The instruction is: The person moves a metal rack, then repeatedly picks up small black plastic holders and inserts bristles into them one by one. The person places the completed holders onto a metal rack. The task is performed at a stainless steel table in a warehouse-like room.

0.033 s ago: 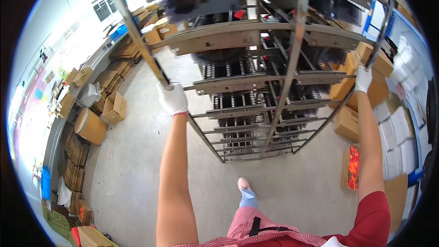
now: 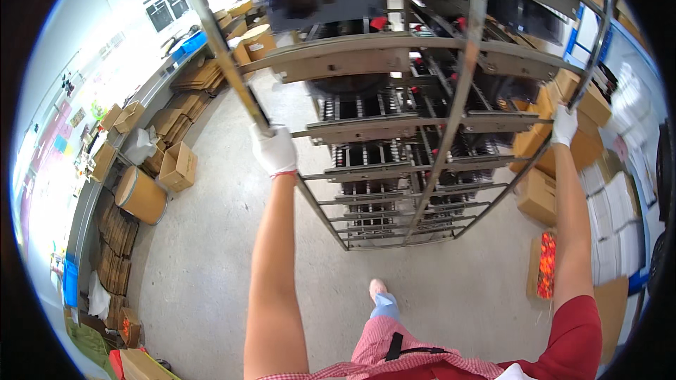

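A tall metal rack with several tiers stands in front of me at arm's length. White-gloved, my left hand is wrapped round its left upright pole, and my right hand, gloved too, grips the right one at about the same height. Both arms are stretched forward. Dark flat pieces lie on the upper tiers; their kind is unclear. Rows of black parts, some with red spots, fill the tiers below, partly hidden by the crossbars.
Along the left wall runs a long bench with flattened cardboard beneath it. An open carton and a round brown drum stand beside it. Cartons, a box of orange-red items and white stacks line the right side.
The rack and both hands sit slightly farther right in the picture, with the hands still gripping the poles. The background has shifted a little too.
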The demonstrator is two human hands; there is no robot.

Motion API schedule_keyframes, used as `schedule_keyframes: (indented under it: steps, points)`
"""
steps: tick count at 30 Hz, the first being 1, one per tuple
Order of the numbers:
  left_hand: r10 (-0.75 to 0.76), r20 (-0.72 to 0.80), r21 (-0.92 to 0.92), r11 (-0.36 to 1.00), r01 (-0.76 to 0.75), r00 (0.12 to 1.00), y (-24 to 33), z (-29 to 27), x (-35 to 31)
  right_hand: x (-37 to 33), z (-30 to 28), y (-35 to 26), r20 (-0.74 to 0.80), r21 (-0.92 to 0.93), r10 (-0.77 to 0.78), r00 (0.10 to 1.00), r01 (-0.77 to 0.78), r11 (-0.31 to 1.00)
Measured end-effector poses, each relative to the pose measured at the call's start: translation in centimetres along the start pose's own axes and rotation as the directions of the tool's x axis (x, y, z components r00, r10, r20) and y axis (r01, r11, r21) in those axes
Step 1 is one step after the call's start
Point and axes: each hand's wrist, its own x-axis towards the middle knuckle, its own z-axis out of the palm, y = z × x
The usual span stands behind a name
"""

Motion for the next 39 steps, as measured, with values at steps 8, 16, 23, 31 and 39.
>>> schedule_keyframes:
  steps: [8,16,23,31,39]
  points:
    - [-0.047,0.201,-0.065,0.996,0.061,0.978,-3.0,11.4,1.0,4.5,2.9,7.7,0.009,-0.246,0.176,0.984,-0.168,0.954]
    - [0.02,0.306,-0.176,0.984,0.036,0.952,-5.0,17.3,2.3,7.3,2.0,12.7,-0.053,-0.301,0.216,0.975,-0.222,0.927]
    - [0.002,0.342,-0.166,0.984,0.059,0.94,-7.9,23.7,2.6,6.9,0.4,14.8,-0.014,-0.236,0.224,0.974,-0.221,0.946]
    - [0.032,0.421,-0.274,0.957,0.093,0.907,-10.0,28.1,4.4,5.2,2.1,10.7,-0.045,-0.36,0.098,0.994,-0.107,0.927]
    - [0.021,0.488,-0.244,0.963,0.113,0.873,-7.9,30.1,5.4,4.3,-1.9,10.0,-0.151,-0.472,0.185,0.971,-0.235,0.85]
